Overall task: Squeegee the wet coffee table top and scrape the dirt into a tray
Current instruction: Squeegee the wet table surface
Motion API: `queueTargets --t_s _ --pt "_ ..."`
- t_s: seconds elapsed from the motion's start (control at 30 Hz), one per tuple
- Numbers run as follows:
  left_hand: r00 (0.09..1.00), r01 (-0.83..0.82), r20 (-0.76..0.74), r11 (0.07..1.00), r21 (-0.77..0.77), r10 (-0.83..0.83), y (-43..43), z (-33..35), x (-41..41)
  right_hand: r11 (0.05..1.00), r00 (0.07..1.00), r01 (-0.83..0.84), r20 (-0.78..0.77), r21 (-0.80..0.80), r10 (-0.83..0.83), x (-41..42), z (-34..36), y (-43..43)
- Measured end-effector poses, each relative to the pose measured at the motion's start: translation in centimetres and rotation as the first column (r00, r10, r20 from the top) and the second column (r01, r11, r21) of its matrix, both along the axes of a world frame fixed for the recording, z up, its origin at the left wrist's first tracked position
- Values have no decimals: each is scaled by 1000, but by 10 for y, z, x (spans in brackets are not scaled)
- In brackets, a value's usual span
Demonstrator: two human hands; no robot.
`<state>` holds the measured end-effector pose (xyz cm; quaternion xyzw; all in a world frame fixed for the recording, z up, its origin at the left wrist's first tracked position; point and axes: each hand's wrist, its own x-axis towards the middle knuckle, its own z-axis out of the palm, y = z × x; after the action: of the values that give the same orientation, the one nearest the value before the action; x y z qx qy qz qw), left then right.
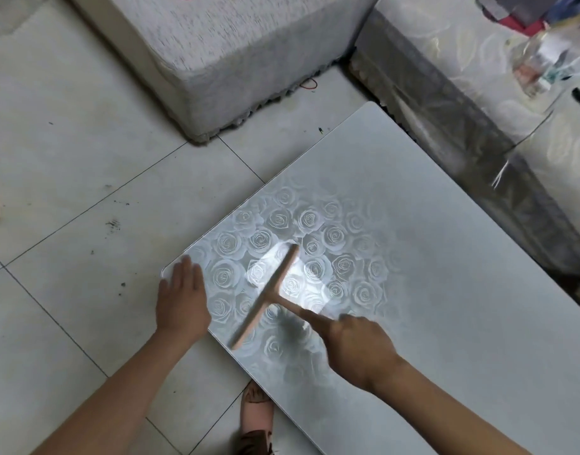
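The right grip (pixel 357 349), seen from the head view, holds the handle of the pale squeegee (pixel 268 290), fingers curled round it and the forefinger laid along the stem. The blade lies slanted on the rose-patterned worktop (pixel 413 257), near the corner closest to the person. The left grip (pixel 181 300) is wide, fingers straight, flat on that corner's edge. Dark specks dot the tiled floor (pixel 85 165) beside it.

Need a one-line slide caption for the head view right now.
Right hand holds a pink squeegee on the rose-patterned coffee table top while the left hand rests flat at its corner.
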<state>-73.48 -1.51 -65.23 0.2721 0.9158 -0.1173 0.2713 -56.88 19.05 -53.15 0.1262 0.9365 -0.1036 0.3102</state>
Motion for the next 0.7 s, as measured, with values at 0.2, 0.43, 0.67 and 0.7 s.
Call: queueTargets --t_s 0.2,0.43,0.67,0.7 --pt "991 126 28 981 148 -132 21 9 39 968 951 226 191 106 -243 122 18 55" --pt "977 187 57 956 228 -205 45 23 72 980 975 199 99 -5 -198 116 30 26" --pt "979 180 64 964 195 -196 50 16 94 980 983 182 42 -76 -179 106 -9 12" --pt "978 178 68 956 232 -199 51 15 97 973 975 220 54 -74 -217 130 -9 21"
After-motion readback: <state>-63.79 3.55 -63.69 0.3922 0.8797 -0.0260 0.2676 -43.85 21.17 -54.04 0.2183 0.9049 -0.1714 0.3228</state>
